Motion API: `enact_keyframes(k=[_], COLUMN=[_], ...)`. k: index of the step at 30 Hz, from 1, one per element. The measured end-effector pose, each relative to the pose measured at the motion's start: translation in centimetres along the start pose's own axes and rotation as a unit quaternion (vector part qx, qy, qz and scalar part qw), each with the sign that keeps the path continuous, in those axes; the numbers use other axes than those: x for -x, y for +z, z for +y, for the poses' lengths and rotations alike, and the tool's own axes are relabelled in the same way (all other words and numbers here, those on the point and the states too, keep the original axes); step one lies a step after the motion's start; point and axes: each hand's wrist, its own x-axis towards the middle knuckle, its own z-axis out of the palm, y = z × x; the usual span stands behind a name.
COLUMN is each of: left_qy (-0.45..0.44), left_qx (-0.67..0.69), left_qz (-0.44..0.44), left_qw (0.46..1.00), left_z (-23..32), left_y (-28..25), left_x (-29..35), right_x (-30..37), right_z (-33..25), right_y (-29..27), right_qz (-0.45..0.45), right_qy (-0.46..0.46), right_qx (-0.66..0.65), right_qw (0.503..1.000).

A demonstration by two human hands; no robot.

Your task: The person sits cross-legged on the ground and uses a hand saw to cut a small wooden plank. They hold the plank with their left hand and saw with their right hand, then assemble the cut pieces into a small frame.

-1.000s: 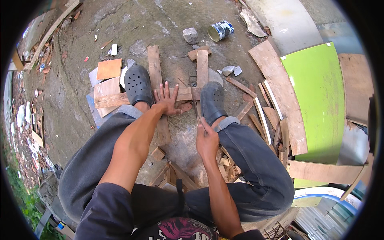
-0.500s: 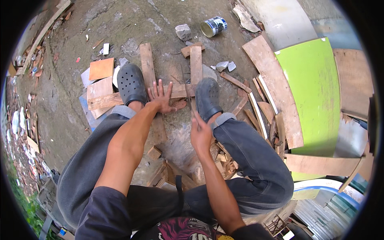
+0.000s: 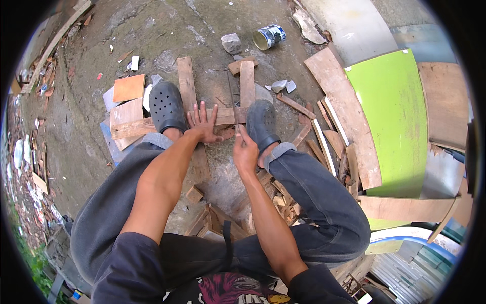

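A narrow wooden plank (image 3: 136, 128) lies crosswise on other boards, pinned under my left clog (image 3: 167, 105). My left hand (image 3: 204, 125) presses on this plank with fingers spread, just right of that foot. Closed around the near end of a thin-bladed saw (image 3: 233, 95) is my right hand (image 3: 246, 151); the handle is mostly hidden in my fingers. The blade points away from me and crosses the plank near its right end, beside my right clog (image 3: 261, 124). Two boards, a left one (image 3: 186, 76) and a right one (image 3: 247, 83), run away from me near the plank.
Wood offcuts (image 3: 283, 200) pile up between and beside my legs. To the right lie long boards (image 3: 349, 114) and a bright green panel (image 3: 392, 121). Ahead are a tipped-over can (image 3: 269, 37) and a grey stone (image 3: 231, 43). Flat wood pieces (image 3: 128, 88) lie left of my left foot.
My right hand has moved forward and slightly left, pushing the saw blade farther across the plank. My left hand stays in place on the plank.
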Motion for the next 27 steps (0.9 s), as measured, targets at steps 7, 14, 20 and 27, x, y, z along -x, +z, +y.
enact_keyframes(k=[7, 14, 20, 27], left_qy=[-0.024, -0.001, -0.022, -0.028], left_qx=[0.005, 0.005, 0.007, -0.004], left_qz=[-0.030, -0.020, -0.024, 0.014], left_qw=[0.999, 1.000, 0.999, 1.000], left_z=[-1.6, -0.2, -1.1, -1.2], left_y=[-0.3, -0.1, -0.6, 0.3], left_x=[0.6, 0.2, 0.3, 0.0], right_x=[10.2, -0.9, -3.3, 2.2], right_z=[-1.4, 1.6, -0.5, 3.1], right_y=[-5.3, -0.1, -0.7, -1.5], right_qz=[-0.062, -0.053, -0.127, -0.056], right_qy=[0.028, 0.009, 0.261, 0.137], right_qx=[-0.001, -0.022, -0.209, -0.107], right_qw=[0.998, 0.998, 0.934, 0.983])
